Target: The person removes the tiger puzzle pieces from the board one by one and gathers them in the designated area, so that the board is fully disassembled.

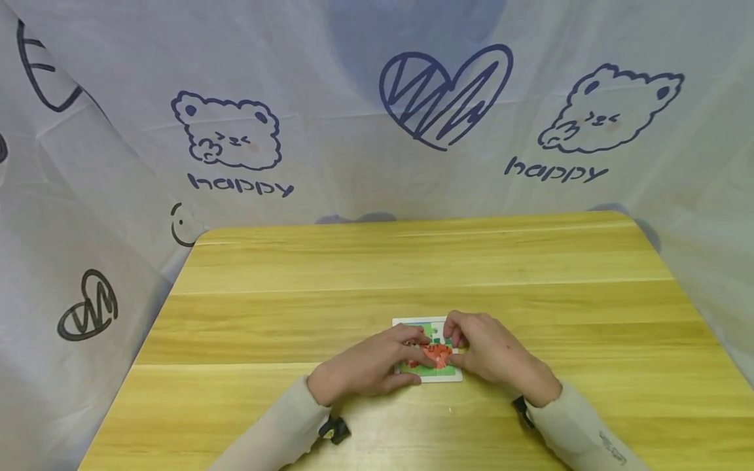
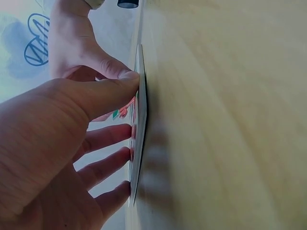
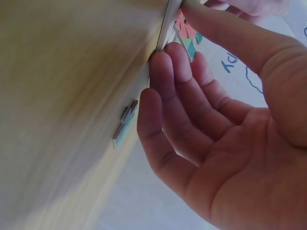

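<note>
A small jigsaw board with a white border lies on the table, its picture an orange striped animal on green. My left hand rests on its left part, fingers fairly straight. In the left wrist view those fingertips touch the picture and the thumb lies at the near edge. My right hand is at the right side, thumb on the board and fingers curled at its edge. The right wrist view shows a tilted green jigsaw piece at these fingertips, its far part hidden. White backing shows at the board's upper right.
A loose jigsaw piece lies on the table beside the right fingers, hidden from the head view. The wooden table reaches back to a white cloth with drawn bears and hearts.
</note>
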The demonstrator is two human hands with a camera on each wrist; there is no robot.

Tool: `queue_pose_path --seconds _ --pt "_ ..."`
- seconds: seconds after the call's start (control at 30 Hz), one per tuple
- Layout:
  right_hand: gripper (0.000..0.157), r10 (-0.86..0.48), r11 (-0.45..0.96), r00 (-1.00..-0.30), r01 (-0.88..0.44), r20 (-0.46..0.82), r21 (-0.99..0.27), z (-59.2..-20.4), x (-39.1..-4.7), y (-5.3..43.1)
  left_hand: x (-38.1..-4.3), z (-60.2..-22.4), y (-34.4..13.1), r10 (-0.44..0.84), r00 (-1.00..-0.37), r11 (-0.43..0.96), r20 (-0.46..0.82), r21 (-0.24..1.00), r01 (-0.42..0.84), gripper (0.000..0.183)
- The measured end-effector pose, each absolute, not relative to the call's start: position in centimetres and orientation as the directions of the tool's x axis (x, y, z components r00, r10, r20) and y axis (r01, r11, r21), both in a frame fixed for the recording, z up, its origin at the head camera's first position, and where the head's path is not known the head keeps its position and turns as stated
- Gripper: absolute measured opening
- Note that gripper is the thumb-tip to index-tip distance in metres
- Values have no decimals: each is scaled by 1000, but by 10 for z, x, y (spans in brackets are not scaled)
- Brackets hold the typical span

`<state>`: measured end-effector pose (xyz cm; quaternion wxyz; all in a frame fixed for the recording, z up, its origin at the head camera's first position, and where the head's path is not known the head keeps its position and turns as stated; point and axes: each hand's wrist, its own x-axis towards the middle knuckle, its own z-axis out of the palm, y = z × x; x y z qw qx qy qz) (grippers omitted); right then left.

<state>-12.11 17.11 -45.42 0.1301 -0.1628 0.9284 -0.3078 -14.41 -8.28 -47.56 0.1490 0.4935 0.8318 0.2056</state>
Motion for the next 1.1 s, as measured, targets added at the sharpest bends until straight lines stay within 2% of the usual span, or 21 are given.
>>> queue_pose_path --seconds 0.3,0.73,1.1 --pt "19 -397 728 -915 -262 -78 -633 -457 -123 174 -144 -476 -84 887 -461 417 -35 489 766 34" --pt "18 -446 642 -894 -282 -48 -713 -458 -129 184 -146 -477 -85 889 -457 411 -26 486 771 35" --pt "10 -400 653 -916 -258 -35 -712 -450 -133 201 -146 -478 -84 882 -470 431 -44 481 763 35"
